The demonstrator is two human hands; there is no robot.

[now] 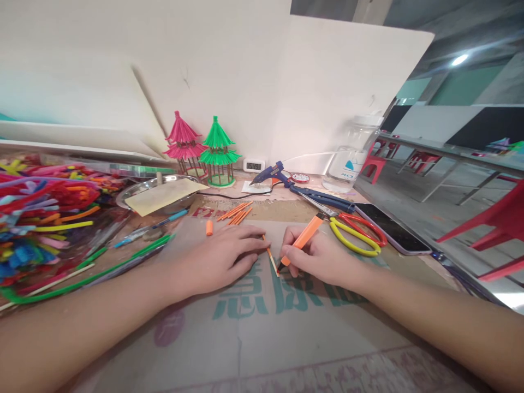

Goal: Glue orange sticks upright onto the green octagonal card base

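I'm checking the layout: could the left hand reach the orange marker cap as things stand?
Probably yes: the orange marker cap stands just beyond the left hand, with nothing visible between them.

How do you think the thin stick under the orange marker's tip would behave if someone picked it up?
The thin stick looks straight along its visible length, so it is probably stiff rather than floppy. Being so slender, it is likely very light and might snap if bent hard.

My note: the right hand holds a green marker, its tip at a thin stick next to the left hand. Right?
Wrong colour: the head view shows an orange marker. The right hand holds it, its tip at the thin stick next to the left hand.
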